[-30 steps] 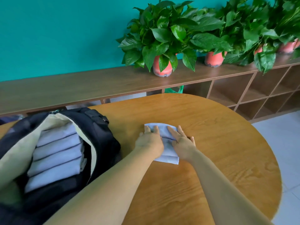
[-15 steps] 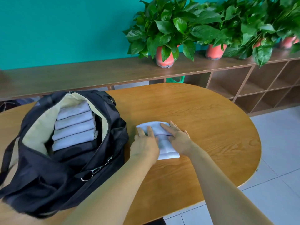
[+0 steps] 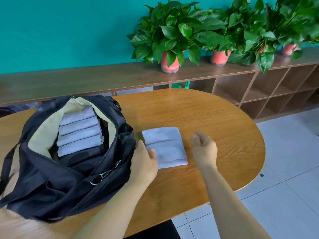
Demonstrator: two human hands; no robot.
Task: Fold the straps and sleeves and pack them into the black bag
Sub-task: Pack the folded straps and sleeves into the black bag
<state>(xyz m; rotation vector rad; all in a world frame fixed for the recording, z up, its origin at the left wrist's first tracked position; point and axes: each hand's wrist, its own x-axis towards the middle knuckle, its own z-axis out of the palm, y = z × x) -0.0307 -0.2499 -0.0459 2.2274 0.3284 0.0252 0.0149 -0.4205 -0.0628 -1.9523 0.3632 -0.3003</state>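
As my left hand (image 3: 145, 161) rests its thumb on the left edge of the folded sleeve (image 3: 167, 145), fingers straight, my right hand (image 3: 204, 149) hovers just off the right edge, loosely curled and empty. The sleeve lies flat on the desk (image 3: 215, 121) beside the open black bag (image 3: 69, 173), close, I judge, for a short lift onto the four packed pieces (image 3: 79, 133).

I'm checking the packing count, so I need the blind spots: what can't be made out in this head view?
Head view:
- Black bag: anything beneath the four folded pieces is hidden by them and the bag's wall.
- Folded cloth on the table: its near-left corner is covered by the left hand, so a grip there is unclear.
- Right hand: motion-blurred; fingers indistinct.
- Far-right plant pot: blurred, behind leaves.
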